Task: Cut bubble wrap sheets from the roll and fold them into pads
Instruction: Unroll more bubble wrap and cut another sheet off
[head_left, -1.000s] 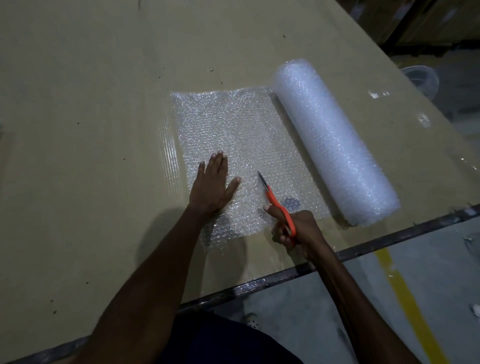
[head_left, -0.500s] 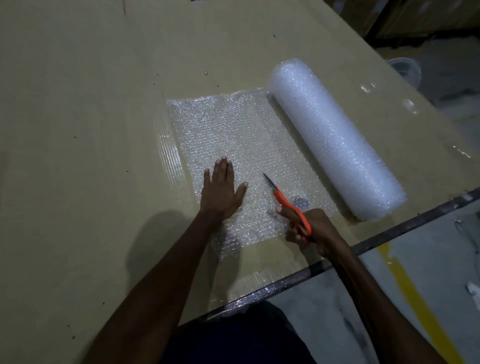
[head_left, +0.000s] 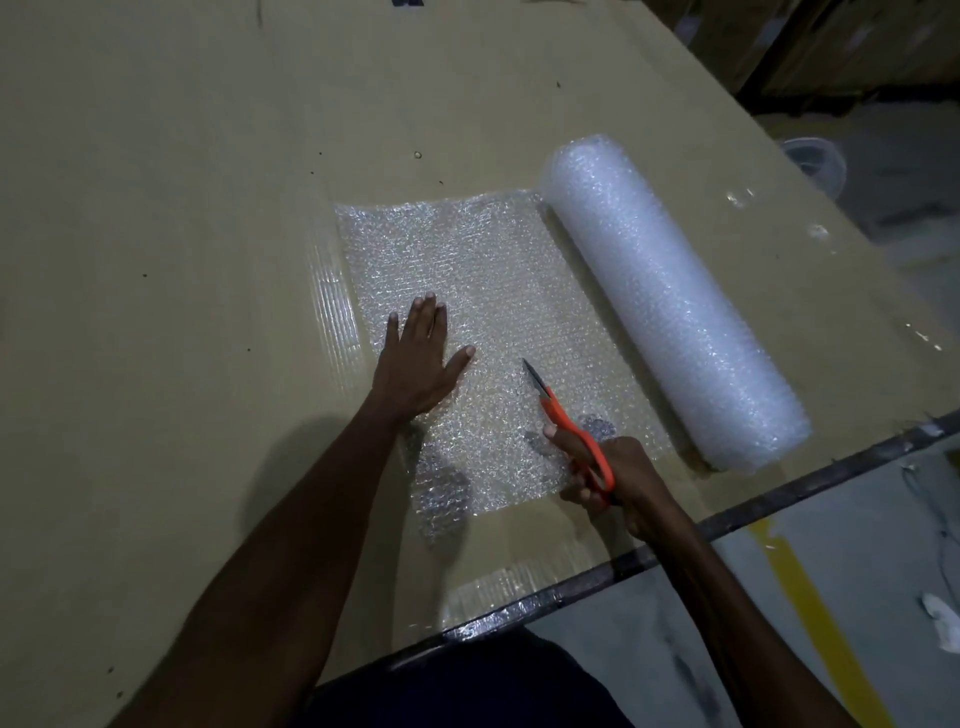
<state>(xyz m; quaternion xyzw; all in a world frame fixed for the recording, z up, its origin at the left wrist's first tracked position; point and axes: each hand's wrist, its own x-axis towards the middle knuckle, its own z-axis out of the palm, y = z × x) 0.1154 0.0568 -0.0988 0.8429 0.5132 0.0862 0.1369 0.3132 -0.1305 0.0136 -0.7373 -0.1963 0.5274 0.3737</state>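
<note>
Cardboard tabletop (head_left: 156, 208): left hand (head_left: 418, 358) flat on sheet (head_left: 467, 270), right hand (head_left: 618, 475) grip clenching scissors (head_left: 569, 423)

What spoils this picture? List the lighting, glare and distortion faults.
Head view: dim overall, the far background nearly black; the left hand and its arm throw a dark shadow on the table; the bubble wrap roll and the unrolled sheet glint with specular sparkle; wide-angle bending slants the table's metal edge.
</note>
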